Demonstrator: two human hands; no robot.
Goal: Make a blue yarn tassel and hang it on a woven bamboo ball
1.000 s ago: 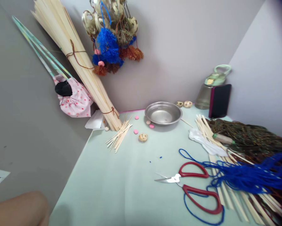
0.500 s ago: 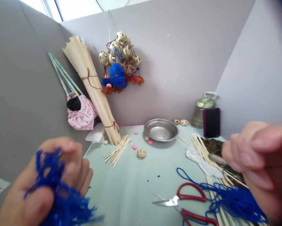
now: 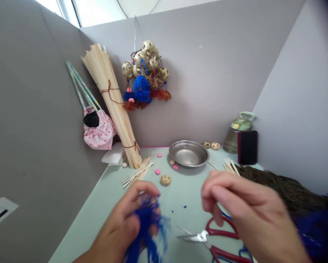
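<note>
My left hand (image 3: 117,226) holds a loose bundle of blue yarn (image 3: 144,232), blurred by motion, between curled fingers and thumb. Its strands hang down past my fingers. My right hand (image 3: 248,208) is raised opposite, thumb and fingertips pinched together; whatever they hold, if anything, is too fine to make out. Below that hand lie red-handled scissors (image 3: 203,236) with their blades to the left, partly covered by my wrist. A thin needle-like piece (image 3: 183,230) rests beside the blades.
Behind the hands are a steel bowl (image 3: 189,153), a small woven ball (image 3: 165,179), pink beads (image 3: 157,171) and thin sticks (image 3: 139,171). At right are a dark fibre bundle (image 3: 284,186), a phone (image 3: 247,148) and a bottle (image 3: 231,140). Woven balls with tassels (image 3: 142,87) hang on the wall.
My left hand has moved right, carrying the blue yarn toward the middle. My right hand has come left, over the scissors, so the two hands are closer together. The view has shifted slightly.
</note>
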